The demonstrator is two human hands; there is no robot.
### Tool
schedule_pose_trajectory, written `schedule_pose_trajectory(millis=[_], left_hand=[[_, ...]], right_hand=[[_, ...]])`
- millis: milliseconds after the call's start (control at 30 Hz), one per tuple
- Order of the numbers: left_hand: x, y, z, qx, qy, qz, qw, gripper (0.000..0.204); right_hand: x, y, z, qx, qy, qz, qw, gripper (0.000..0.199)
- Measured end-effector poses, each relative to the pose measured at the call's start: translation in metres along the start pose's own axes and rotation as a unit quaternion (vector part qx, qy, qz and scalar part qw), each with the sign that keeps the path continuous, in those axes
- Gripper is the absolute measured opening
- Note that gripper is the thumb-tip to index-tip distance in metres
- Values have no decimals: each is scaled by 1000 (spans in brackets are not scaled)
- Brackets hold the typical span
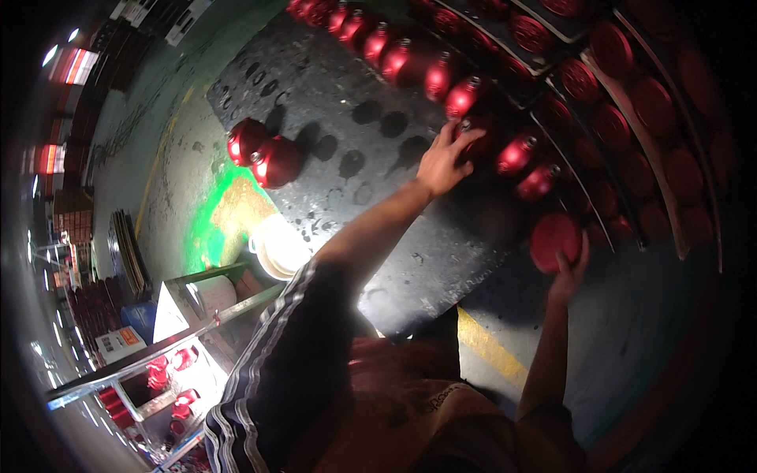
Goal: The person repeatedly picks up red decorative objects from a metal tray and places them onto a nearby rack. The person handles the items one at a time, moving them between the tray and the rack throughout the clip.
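Observation:
My left hand (443, 164) reaches across the dark tabletop (331, 102), its fingers spread around the upper part of a shaded red round metal vessel (482, 140). Beside it runs a row of similar glossy vessels (463, 96), each with a small silver neck on top. Two more of that row, one a red vessel (516, 155), stand between my hands. At the right, my right hand (574, 266) grips another red vessel (554, 241) from its side, with a flat round face showing. It is held off the table's right edge.
Racks on the right hold several red round pieces (611, 126) between curved rails (643, 158). Two red vessels (276, 162) stand at the table's left edge. Below them are a white bucket (280, 248) and a metal-framed cart (229, 311). A yellow floor stripe (490, 343) passes near me.

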State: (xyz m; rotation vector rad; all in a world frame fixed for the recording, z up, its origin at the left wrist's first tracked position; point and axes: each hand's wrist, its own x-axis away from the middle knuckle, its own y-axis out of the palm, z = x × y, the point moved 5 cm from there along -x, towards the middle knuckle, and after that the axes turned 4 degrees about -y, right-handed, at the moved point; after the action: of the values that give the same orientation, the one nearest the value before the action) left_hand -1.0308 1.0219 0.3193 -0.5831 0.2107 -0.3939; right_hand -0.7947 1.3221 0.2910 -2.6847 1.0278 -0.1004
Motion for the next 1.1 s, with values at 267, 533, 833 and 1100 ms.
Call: schedule_pose_trajectory(millis=[267, 533, 833, 1100], left_hand=[[337, -218, -144, 509, -244, 147, 812, 74], [560, -303, -293, 902, -200, 172, 342, 77], [604, -363, -334, 968, -31, 142, 203, 67], [615, -359, -355, 937, -92, 193, 276, 61]], right_hand=[[239, 108, -66, -414, 189, -158, 876, 79], [480, 453, -99, -549, 393, -448, 586, 45], [570, 595, -119, -319, 160, -577, 735, 37], [609, 626, -83, -454, 543, -448, 546, 48]])
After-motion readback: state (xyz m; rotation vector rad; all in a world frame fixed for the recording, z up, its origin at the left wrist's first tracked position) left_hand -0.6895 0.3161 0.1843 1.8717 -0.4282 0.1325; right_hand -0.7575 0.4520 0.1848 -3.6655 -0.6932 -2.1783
